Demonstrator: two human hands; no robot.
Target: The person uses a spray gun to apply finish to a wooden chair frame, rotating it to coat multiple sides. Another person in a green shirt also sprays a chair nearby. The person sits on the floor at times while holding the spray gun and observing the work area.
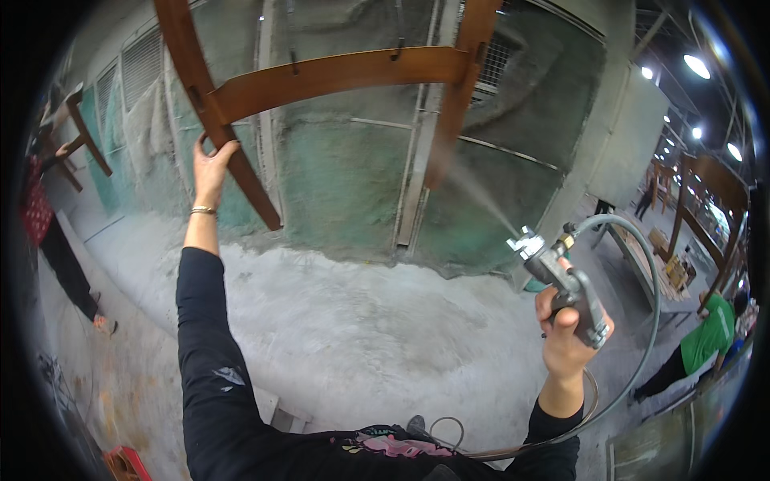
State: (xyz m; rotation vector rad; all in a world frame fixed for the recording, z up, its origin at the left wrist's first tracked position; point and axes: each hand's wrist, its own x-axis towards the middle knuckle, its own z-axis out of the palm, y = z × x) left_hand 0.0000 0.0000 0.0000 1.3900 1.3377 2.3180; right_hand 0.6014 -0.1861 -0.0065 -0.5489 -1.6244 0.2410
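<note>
A brown wooden chair frame (337,80) hangs in front of me, with two slanting posts joined by a curved rail. Metal hooks show above the rail. My left hand (212,170) grips the lower part of the left post, thumb on one side and fingers partly hidden behind. In my right hand (568,341) is a metal spray gun (553,268), its nozzle toward the right post. A pale mist fans from the nozzle to that post's lower end. A grey hose (654,297) loops from the gun down past my right forearm.
Green, dust-coated filter panels (341,184) stand behind the frame. The pale floor (385,321) carries overspray. At far left a person in red (38,200) handles another wooden piece (88,132). At right are a person in green (707,341), a table (642,264) and a hanging chair (710,200).
</note>
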